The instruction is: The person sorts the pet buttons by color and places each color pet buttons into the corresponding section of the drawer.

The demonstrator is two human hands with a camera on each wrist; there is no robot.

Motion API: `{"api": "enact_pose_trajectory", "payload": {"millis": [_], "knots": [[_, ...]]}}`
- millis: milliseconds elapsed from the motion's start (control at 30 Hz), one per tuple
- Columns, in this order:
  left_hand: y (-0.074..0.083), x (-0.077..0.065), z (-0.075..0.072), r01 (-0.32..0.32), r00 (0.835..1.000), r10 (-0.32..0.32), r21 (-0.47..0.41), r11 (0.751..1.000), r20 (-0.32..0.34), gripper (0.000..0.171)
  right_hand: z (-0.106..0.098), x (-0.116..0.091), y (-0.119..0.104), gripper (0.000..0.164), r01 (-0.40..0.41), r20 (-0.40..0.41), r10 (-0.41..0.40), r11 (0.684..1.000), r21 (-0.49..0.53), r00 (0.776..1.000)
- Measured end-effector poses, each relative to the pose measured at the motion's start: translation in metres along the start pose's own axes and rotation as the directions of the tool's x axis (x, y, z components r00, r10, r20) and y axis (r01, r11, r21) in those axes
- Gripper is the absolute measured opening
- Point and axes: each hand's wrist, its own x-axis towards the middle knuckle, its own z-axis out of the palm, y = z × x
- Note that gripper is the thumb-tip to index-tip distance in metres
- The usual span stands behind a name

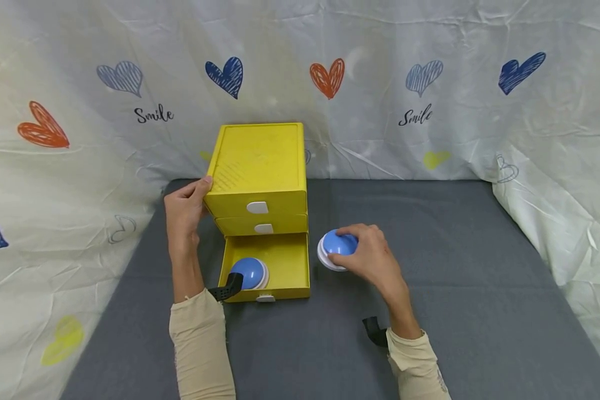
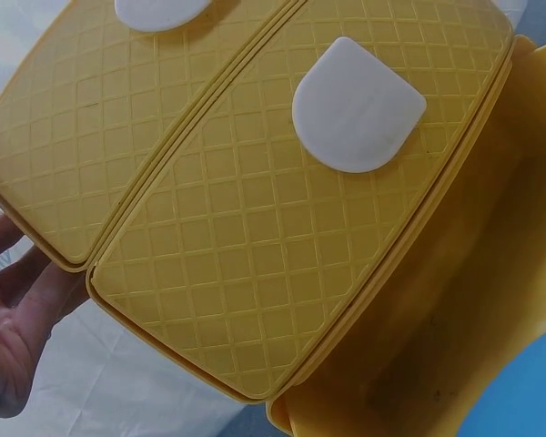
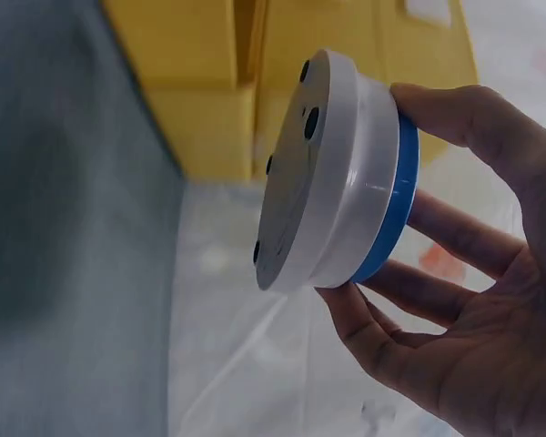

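My left hand (image 1: 185,205) rests at the upper left front corner of a yellow drawer unit (image 1: 260,158), thumb on the top edge and fingers along the side, partly hidden behind it. My right hand (image 1: 372,253) holds a round push button (image 1: 337,250) with a blue dome and a white base. Its thumb and fingertips pinch the rim. In the right wrist view the button's flat underside, with several dark round spots, faces away from the palm. A second blue-domed button (image 1: 250,273) sits inside the pulled-out bottom drawer (image 1: 287,264), left of the held one.
Two upper drawers with white tabs, the top tab (image 1: 257,207) and the middle tab (image 1: 263,228), are closed. The unit stands on a dark grey cloth (image 1: 450,239). Behind it hangs a pale sheet (image 1: 365,33) printed with hearts. Black straps (image 1: 227,288) circle my wrists.
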Motion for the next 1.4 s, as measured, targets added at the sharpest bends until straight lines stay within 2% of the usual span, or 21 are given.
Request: {"api": "enact_pose_trajectory", "payload": {"millis": [233,500,700,933,1200,1267,1333,1400], "knots": [[0.001,0.000,0.000,0.007,1.000,-0.007,0.006,1.000,-0.003,0.038,0.026,0.007,-0.029,0.041,0.138,0.078,-0.139,0.990,0.013,0.987],[0.000,0.000,-0.001,-0.001,1.000,0.001,-0.030,1.000,0.006,0.038,0.059,0.019,-0.047,0.042,0.239,0.195,-0.234,0.971,-0.001,0.952],[0.000,0.000,-0.001,0.009,1.000,-0.008,-0.023,1.000,0.004,0.038,0.081,0.028,-0.054,0.041,0.334,0.267,-0.300,0.938,-0.089,0.916],[0.001,0.001,-0.002,0.004,1.000,-0.003,-0.020,1.000,0.012,0.038,0.098,0.026,-0.053,0.034,0.394,0.292,-0.329,0.897,-0.201,0.898],[0.002,0.003,-0.002,-0.002,1.000,0.002,-0.017,1.000,0.007,0.040,0.105,0.021,-0.051,0.028,0.430,0.284,-0.359,0.868,-0.249,0.889],[0.002,0.003,-0.002,0.001,1.000,-0.001,-0.005,1.000,0.006,0.041,0.104,0.016,-0.052,0.016,0.442,0.239,-0.386,0.857,-0.265,0.891],[0.002,0.002,-0.002,0.004,1.000,-0.004,0.012,1.000,0.011,0.041,0.102,0.007,-0.055,0.007,0.442,0.159,-0.413,0.851,-0.282,0.897],[0.002,0.001,-0.002,0.005,1.000,-0.005,0.015,1.000,0.015,0.041,0.098,-0.007,-0.060,0.012,0.444,0.087,-0.440,0.843,-0.305,0.894]]}}
